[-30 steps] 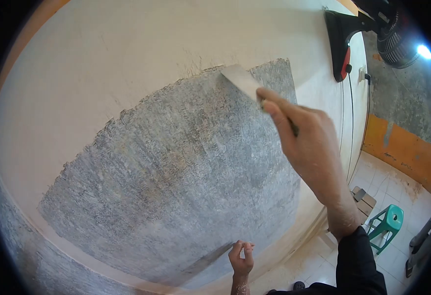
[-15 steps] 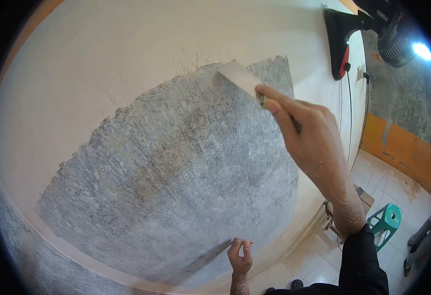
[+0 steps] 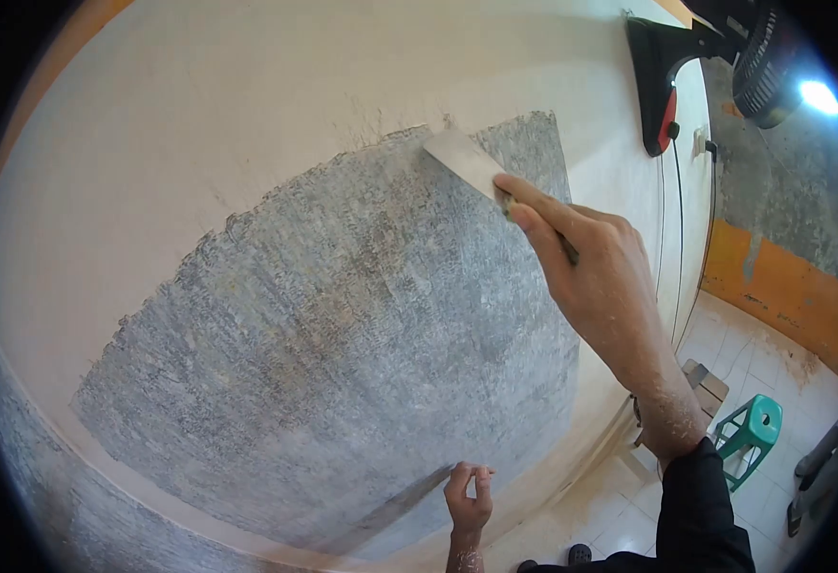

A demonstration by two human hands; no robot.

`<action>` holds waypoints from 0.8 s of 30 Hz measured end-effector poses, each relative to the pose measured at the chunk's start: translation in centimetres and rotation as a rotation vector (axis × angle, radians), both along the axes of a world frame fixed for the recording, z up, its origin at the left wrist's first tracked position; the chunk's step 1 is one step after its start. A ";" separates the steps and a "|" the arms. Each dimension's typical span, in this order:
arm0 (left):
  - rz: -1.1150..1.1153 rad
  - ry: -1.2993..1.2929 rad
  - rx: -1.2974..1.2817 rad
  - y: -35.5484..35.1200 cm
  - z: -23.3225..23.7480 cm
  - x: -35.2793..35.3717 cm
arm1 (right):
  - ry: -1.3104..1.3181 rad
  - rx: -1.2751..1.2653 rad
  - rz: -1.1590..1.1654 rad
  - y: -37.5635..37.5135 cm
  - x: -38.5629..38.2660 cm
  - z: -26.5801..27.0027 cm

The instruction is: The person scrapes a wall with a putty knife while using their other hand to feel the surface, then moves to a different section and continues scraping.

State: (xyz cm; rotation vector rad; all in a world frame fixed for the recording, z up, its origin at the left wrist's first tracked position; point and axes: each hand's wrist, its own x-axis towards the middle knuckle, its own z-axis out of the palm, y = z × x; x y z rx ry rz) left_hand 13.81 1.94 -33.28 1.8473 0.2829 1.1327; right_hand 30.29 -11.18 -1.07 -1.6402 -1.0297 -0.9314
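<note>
My right hand (image 3: 596, 253) is wrapped round the handle of a putty knife (image 3: 464, 160), with the forefinger stretched along the blade. The broad blade lies against the wall at the upper edge of a rough grey patch (image 3: 343, 334), where the pale paint (image 3: 190, 124) ends. Low in the view, in front of the patch's lower part, my left hand (image 3: 468, 497) is closed, thumb and fingertips drawn together. What it holds, if anything, I cannot make out. Pale dust and flecks cover both forearms.
A black wall fan (image 3: 653, 86) and a bright lamp (image 3: 820, 98) are at upper right, with cords hanging down. A green stool (image 3: 752, 435) and a wooden piece of furniture stand on the tiled floor (image 3: 620, 525). Another person's legs (image 3: 820, 458) show at far right.
My right hand and the putty knife have shifted slightly down and left in the view. My left hand stays in place.
</note>
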 end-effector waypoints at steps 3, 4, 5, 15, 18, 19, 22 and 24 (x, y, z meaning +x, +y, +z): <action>0.023 0.016 -0.007 0.3 0.0 -0.3 | -0.006 0.000 0.004 0.3 -0.1 0.8; 0.026 0.020 -0.018 0.2 -0.1 -0.3 | -0.006 -0.008 -0.006 0.1 -0.4 0.4; 0.028 0.031 -0.019 0.1 -0.5 -1.0 | 0.012 -0.016 -0.014 0.1 -0.8 -0.3; -0.016 0.036 0.011 0.5 -0.2 -0.4 | 0.006 -0.046 -0.096 0.5 -1.9 0.2; -0.023 0.052 0.007 0.1 0.1 -0.6 | 0.058 -0.078 -0.078 -0.5 -2.5 0.5; -0.028 0.058 0.003 0.1 0.3 -0.6 | 0.044 -0.096 -0.105 -0.3 -2.8 -0.4; -0.039 0.048 -0.016 0.1 0.2 -0.5 | 0.014 -0.076 -0.124 -0.1 -3.4 0.8; -0.040 0.045 0.003 0.0 0.7 0.1 | 0.001 -0.056 -0.122 -0.2 -3.2 1.2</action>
